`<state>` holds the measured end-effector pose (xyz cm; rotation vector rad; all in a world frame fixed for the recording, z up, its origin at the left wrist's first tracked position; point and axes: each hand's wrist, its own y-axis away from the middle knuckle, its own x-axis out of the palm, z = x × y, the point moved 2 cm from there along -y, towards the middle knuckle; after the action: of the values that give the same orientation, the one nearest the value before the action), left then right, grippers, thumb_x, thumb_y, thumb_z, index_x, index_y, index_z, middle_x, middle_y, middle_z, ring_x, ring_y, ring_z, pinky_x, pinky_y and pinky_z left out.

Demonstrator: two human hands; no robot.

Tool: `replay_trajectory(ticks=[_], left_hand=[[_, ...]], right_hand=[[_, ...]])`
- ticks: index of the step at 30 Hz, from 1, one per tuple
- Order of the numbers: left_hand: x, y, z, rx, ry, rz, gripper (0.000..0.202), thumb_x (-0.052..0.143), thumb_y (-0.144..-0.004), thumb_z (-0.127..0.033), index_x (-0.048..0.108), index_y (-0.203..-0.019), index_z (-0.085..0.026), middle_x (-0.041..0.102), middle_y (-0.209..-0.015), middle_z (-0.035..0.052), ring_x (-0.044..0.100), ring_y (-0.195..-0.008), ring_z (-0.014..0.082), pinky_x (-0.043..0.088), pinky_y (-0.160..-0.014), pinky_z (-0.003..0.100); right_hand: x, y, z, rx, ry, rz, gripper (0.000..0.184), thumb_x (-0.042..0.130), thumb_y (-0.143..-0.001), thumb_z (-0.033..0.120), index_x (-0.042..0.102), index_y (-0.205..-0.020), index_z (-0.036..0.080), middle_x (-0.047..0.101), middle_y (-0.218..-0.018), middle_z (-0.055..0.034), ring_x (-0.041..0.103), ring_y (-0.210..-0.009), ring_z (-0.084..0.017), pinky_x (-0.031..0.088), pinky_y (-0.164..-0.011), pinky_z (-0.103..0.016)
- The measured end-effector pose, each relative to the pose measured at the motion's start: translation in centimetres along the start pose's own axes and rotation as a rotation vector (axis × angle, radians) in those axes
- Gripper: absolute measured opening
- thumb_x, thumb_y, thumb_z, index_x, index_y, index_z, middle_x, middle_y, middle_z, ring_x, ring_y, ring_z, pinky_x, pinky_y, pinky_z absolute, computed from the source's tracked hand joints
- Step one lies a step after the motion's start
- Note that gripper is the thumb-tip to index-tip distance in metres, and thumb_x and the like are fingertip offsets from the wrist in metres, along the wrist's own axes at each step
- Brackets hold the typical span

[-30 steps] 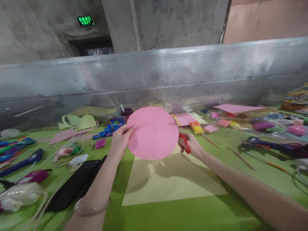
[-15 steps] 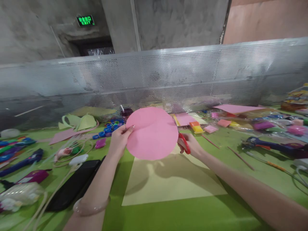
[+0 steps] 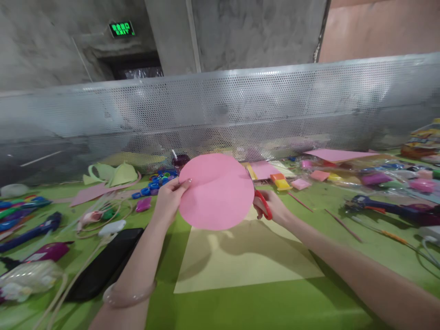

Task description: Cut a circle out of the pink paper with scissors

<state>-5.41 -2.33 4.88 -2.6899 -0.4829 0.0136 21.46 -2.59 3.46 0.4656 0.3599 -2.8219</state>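
Left hand (image 3: 168,201) pinches pink disc (image 3: 216,192) at its left edge, raised above yellow sheet (image 3: 247,261); right hand (image 3: 275,208) grips red scissors (image 3: 264,204) at disc's right edge.

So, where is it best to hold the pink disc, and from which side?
Probably its left rim, pinched from the left, as the left hand does: the disc is thin and flat, and the scissors in the right hand sit at its right edge.
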Motion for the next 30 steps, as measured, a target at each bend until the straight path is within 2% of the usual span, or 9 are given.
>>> replay_trajectory(ticks=[5, 12, 30], left_hand=[[-0.11, 0.01, -0.06, -0.017, -0.009, 0.006, 0.035, 0.071, -0.055, -0.042, 0.067, -0.079, -0.016, 0.064, -0.068, 0.0023, 0.053, -0.055, 0.0135, 0.04, -0.053, 0.025], [-0.14, 0.08, -0.22, -0.038, 0.007, 0.006, 0.036, 0.072, -0.055, -0.041, 0.067, -0.08, -0.016, 0.065, -0.072, 0.0034, 0.053, -0.057, 0.0139, 0.04, -0.053, 0.026], [-0.35, -0.11, 0.03, -0.041, -0.01, 0.029, 0.035, 0.072, -0.055, -0.04, 0.067, -0.081, -0.016, 0.064, -0.071, 0.0024, 0.054, -0.058, 0.0137, 0.042, -0.056, 0.026]], right_hand=[[-0.05, 0.05, 0.13, -0.012, 0.008, 0.016, 0.016, 0.045, -0.07, 0.022, 0.045, -0.055, 0.017, 0.043, -0.036, 0.0064, 0.044, -0.035, -0.007, 0.035, -0.037, -0.017], [-0.09, 0.07, 0.29, -0.011, 0.047, 0.018, 0.024, 0.046, -0.07, 0.025, 0.039, -0.049, 0.018, 0.043, -0.035, 0.0057, 0.044, -0.034, -0.007, 0.036, -0.036, -0.017], [-0.06, -0.07, -0.03, -0.006, 0.009, 0.025, 0.02, 0.046, -0.07, 0.024, 0.041, -0.052, 0.017, 0.041, -0.037, 0.0067, 0.045, -0.034, -0.007, 0.037, -0.037, -0.018]])
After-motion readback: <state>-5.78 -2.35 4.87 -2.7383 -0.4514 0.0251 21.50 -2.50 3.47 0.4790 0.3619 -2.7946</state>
